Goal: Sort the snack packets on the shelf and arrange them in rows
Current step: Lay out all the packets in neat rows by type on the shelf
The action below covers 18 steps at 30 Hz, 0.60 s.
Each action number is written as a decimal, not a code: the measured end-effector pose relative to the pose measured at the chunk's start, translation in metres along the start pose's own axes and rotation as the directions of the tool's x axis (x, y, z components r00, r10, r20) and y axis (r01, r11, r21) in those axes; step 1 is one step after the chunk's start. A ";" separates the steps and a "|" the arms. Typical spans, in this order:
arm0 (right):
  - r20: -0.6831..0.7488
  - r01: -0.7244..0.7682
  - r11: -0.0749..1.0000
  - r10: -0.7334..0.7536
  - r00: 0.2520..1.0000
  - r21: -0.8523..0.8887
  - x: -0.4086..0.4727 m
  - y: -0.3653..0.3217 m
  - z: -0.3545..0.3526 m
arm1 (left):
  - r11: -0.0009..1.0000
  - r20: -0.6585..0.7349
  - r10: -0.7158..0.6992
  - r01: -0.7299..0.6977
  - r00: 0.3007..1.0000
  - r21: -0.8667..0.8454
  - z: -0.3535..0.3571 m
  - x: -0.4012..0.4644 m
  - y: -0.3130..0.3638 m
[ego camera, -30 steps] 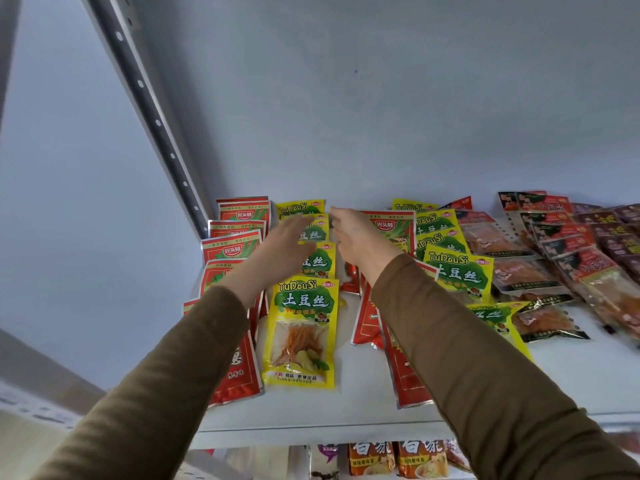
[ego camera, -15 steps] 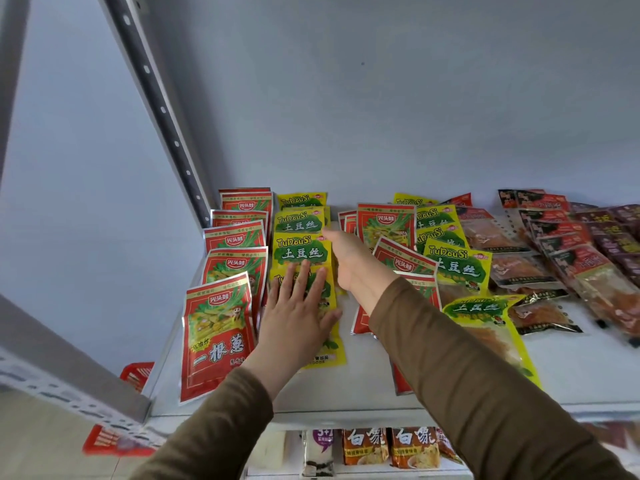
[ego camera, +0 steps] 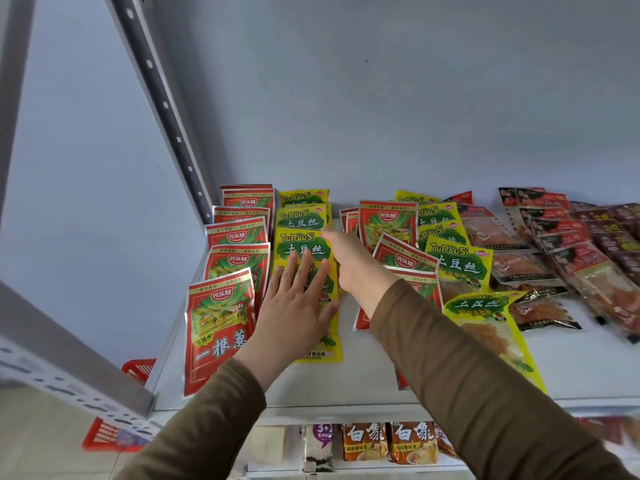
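On the white shelf (ego camera: 374,382), a row of red snack packets (ego camera: 221,323) runs front to back at the left. Beside it lies a row of yellow TuDouSi packets (ego camera: 301,220). My left hand (ego camera: 294,306) rests flat, fingers spread, on the front yellow packet (ego camera: 329,344). My right hand (ego camera: 349,261) lies edge-on along that row's right side, touching the packets and holding nothing. More red packets (ego camera: 388,223) and yellow packets (ego camera: 457,261) lie mixed to the right, partly hidden by my right arm.
Clear and dark red packets (ego camera: 568,258) fill the shelf's right end. A perforated metal upright (ego camera: 162,109) stands at the back left corner. A lower shelf holds orange packets (ego camera: 412,441). A red basket (ego camera: 117,434) sits low on the left.
One second ago both hands were at the back of the yellow row. The left hand has since come forward and flattened on the front packet; the right hand slid forward along the row's right side.
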State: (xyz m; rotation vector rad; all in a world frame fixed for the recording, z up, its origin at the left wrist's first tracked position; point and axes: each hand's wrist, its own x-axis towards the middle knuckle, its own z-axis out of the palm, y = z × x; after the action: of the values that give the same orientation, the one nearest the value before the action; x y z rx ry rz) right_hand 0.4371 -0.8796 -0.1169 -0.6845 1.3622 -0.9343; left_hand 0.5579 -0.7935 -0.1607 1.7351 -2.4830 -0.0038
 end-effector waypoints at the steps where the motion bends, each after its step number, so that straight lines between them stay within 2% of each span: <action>1: -0.001 0.009 1.000 -0.009 1.000 -0.019 -0.002 0.000 0.000 | 1.000 0.001 0.008 -0.008 1.000 0.001 0.000 0.000 0.000; 5: -0.003 0.040 0.997 -0.041 0.999 -0.065 -0.007 0.001 0.001 | 1.000 0.069 0.026 -0.027 0.997 0.015 0.001 0.000 -0.002; 9: -0.008 0.099 0.993 -0.100 0.995 -0.057 -0.011 0.001 0.001 | 0.999 0.075 0.033 -0.034 0.997 0.012 -0.001 -0.003 -0.001; 14: -0.010 0.274 0.953 -0.277 0.961 -0.131 -0.020 -0.005 -0.001 | 0.999 -0.022 0.036 -0.036 0.999 -0.004 -0.020 -0.010 -0.011; 18: 0.013 0.343 0.922 -0.346 0.938 -0.182 -0.031 -0.002 0.003 | 0.999 -0.103 -0.050 0.048 0.993 -0.022 -0.031 -0.022 -0.041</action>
State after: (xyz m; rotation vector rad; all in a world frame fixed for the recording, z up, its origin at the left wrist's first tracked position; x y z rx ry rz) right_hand 0.4405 -0.8537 -0.0995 -1.0835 1.3799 -1.1038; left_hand 0.6069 -0.7856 -0.1348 1.7414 -2.3589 0.0558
